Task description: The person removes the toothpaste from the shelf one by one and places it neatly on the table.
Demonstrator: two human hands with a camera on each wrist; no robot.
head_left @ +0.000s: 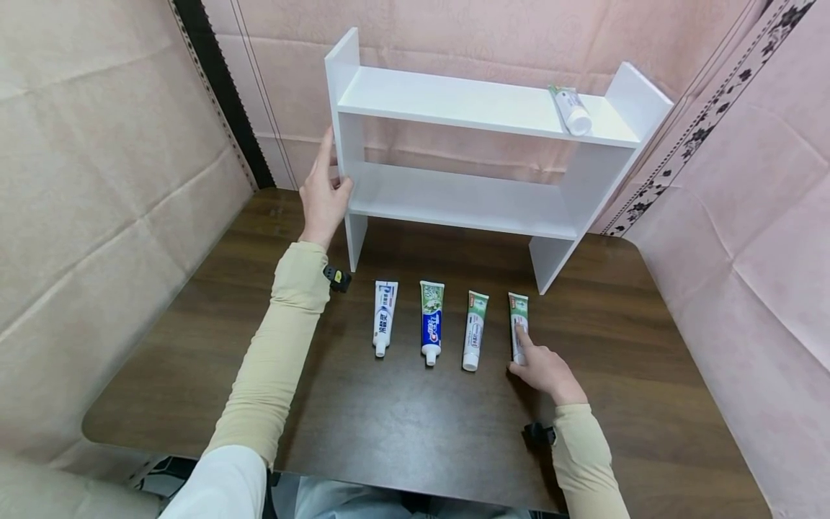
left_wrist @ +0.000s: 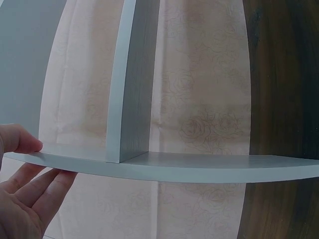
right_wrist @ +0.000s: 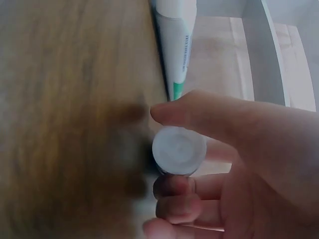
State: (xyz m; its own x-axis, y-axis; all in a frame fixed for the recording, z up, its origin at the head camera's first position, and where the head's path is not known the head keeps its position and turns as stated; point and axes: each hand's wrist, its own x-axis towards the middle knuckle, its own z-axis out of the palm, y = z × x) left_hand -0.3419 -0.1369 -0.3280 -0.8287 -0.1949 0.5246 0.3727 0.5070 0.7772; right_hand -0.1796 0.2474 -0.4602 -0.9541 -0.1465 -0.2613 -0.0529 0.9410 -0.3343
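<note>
My left hand [head_left: 324, 200] grips the left side panel of a white two-tier shelf [head_left: 454, 189]. In the left wrist view the thumb lies on one face of the panel [left_wrist: 199, 173] and the fingers on the other. At the right end of a row of toothpaste tubes, my right hand [head_left: 546, 371] holds a green-and-white toothpaste tube [head_left: 519, 308] lying on the table. Its round white cap [right_wrist: 179, 149] shows between thumb and fingers in the right wrist view. Beside it lies a similar green-and-white tube [head_left: 475, 331].
Further left on the brown table [head_left: 389, 425] lie a blue-and-green tube [head_left: 431, 323] and a white-and-blue tube [head_left: 385, 317]. Another toothpaste tube [head_left: 570, 112] rests on the upper shelf board, at its right end. Fabric-covered walls [head_left: 130, 187] surround the table.
</note>
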